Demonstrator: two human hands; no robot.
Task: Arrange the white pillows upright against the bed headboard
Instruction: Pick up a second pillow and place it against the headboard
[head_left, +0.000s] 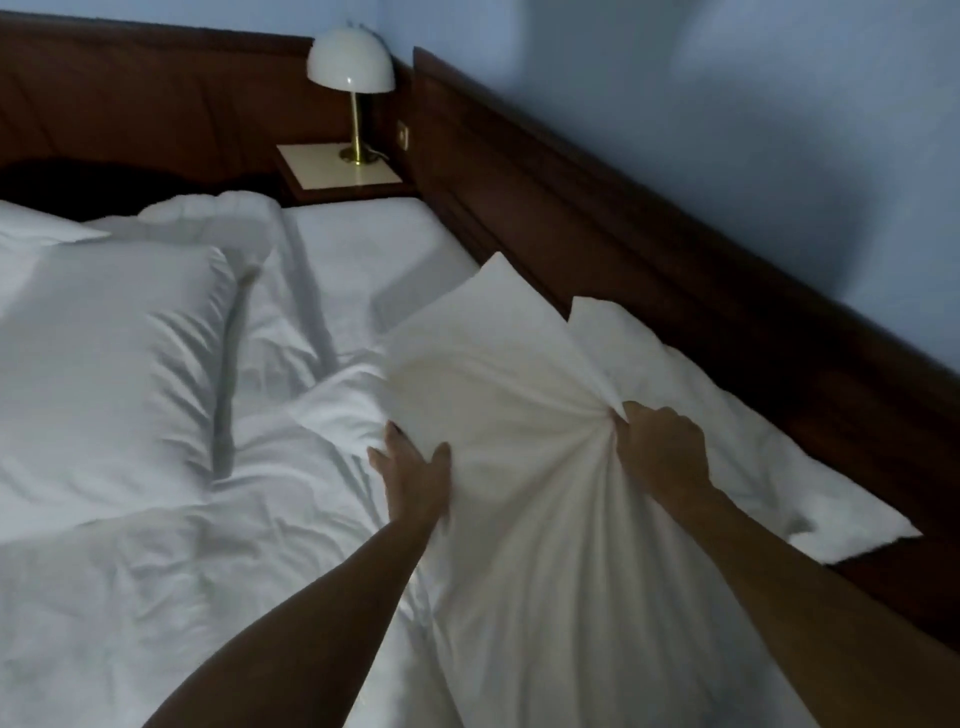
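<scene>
Gripping a white pillow (498, 415), your right hand (662, 447) is clenched on bunched fabric; your left hand (413, 462) presses half-open against its side.

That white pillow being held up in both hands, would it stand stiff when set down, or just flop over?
Probably floppy: the pillow bunches into radiating folds where the right hand pinches it. It looks light, since a pinch and the left hand against its side hold it up. It would likely slump unless leaned against the wooden headboard.
</scene>
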